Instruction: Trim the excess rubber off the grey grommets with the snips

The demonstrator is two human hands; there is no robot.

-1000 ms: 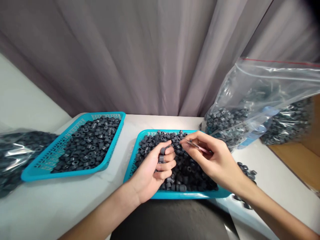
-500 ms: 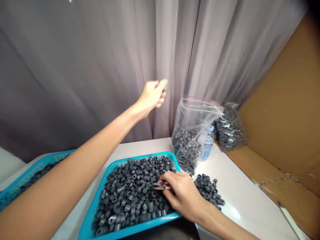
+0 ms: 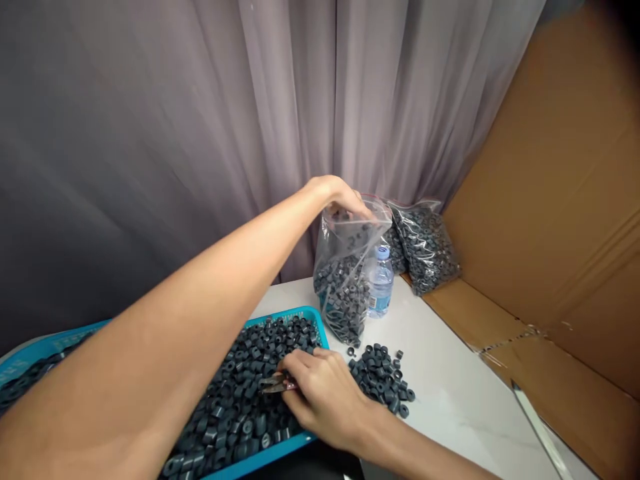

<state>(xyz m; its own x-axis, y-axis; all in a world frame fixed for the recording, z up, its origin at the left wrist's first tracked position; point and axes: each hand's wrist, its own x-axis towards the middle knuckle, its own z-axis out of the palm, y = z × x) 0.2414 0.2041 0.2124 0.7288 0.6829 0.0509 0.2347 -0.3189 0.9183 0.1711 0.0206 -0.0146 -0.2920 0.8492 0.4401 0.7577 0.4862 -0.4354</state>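
Note:
My left hand (image 3: 347,200) reaches into the mouth of a clear zip bag (image 3: 345,293), fingers apart and pointing down. Small dark grey tube pieces (image 3: 357,237) hang in mid-air just below it, above the pile in the bag. Small nippers (image 3: 274,385) with reddish handles are gripped in my right hand (image 3: 325,397), their jaws pointing left over a blue basket (image 3: 320,327). Many grey tube pieces (image 3: 250,373) fill that basket. My left forearm covers part of it.
A loose pile of tube pieces (image 3: 383,380) lies on the white table (image 3: 445,373). Behind stand a water bottle (image 3: 381,283) and a filled bag (image 3: 427,250). Another blue basket (image 3: 30,360) is at left. A cutter knife (image 3: 540,427) lies by the cardboard (image 3: 550,220).
My left hand has moved from mid-air before the curtain to the bag's mouth, and pieces now drop from it. The view has turned right. My right hand keeps the nippers over the basket.

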